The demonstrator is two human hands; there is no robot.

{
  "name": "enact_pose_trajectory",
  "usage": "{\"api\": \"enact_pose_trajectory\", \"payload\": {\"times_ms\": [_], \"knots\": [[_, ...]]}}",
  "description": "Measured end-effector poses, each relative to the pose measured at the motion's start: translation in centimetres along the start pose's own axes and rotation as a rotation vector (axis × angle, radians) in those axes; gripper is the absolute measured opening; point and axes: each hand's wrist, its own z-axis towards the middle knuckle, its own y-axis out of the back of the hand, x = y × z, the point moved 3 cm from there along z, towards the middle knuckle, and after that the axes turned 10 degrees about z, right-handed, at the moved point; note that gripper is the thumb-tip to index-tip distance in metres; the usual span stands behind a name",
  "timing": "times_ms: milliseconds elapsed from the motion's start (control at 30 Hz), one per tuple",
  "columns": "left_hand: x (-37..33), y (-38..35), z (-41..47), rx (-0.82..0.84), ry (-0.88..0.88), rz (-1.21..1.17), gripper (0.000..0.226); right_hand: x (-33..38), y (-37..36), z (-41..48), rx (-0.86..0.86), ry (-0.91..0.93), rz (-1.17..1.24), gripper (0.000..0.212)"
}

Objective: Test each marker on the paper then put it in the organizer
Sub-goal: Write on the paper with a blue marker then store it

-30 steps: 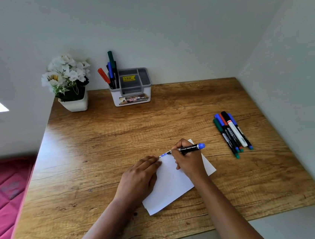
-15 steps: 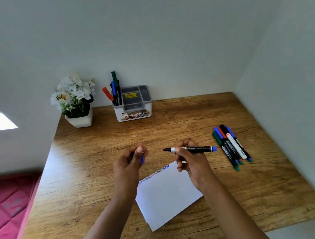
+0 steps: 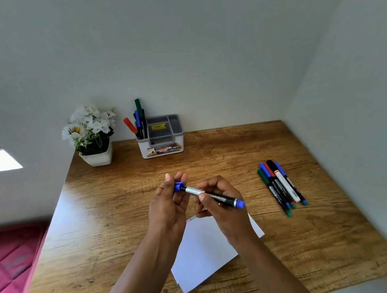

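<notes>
**Cap meets marker above the paper**

Both hands are raised over the counter (image 3: 115, 226), close together. The right hand (image 3: 225, 211) grips the marker (image 3: 222, 198) around its black barrel, blue end pointing right. The left hand (image 3: 166, 205) pinches the blue cap (image 3: 178, 186) between thumb and fingertips, right at the marker's silver neck. The tip is hidden by the cap, and whether the cap is fully seated cannot be told.

The paper (image 3: 203, 252) lies flat on the counter beneath the hands; wrists and forearms cover much of it. Only a small scrap of coloured scribble shows at its far edge, too small to read.

Loose markers (image 3: 280, 187) lie bunched side by side to the right, overlapping, so their count is uncertain. The organizer (image 3: 143, 149) stands at the far edge against the wall, with red, blue and green markers (image 3: 139, 113) upright in its left compartment; its labels are illegible. A plant (image 3: 90, 131) sits left of it. A pink bed (image 3: 4, 266) is cut off at the left.
</notes>
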Motion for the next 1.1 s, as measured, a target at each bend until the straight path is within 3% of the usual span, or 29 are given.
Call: {"api": "enact_pose_trajectory", "payload": {"times_ms": [300,400,533,633,767,833,967,1100], "knots": [[-0.2,-0.6,-1.6,0.155,-0.129,-0.009,0.025,0.5,-0.1,0.2,-0.017,0.059,0.063,0.015],[0.0,-1.0,-1.9,0.188,-0.177,-0.050,0.024,0.8,-0.8,0.0,-0.147,0.034,0.135,0.016],[0.2,-0.8,-1.6,0.208,-0.265,-0.002,0.027,0.8,-1.6,-0.1,-0.326,-0.230,0.422,0.016],[0.2,0.1,-1.1,0.226,-0.331,0.012,0.021,0.5,-1.2,0.1,-0.277,-0.466,0.483,0.025],[-0.4,1.7,1.1,0.165,-0.371,0.042,0.020,0.9,0.7,1.2,-0.105,-0.457,0.267,0.045],[-0.9,2.2,2.0,0.181,-0.384,0.126,0.026,1.3,1.5,1.9,-0.012,-0.434,0.110,0.033],[-2.4,2.6,4.0,0.251,-0.446,0.342,0.061,1.5,1.6,4.2,0.203,-0.461,-0.104,0.014],[-4.2,2.9,6.6,0.209,-0.546,0.457,0.035,1.5,1.2,7.9,0.261,-0.461,-0.342,0.014]]}}
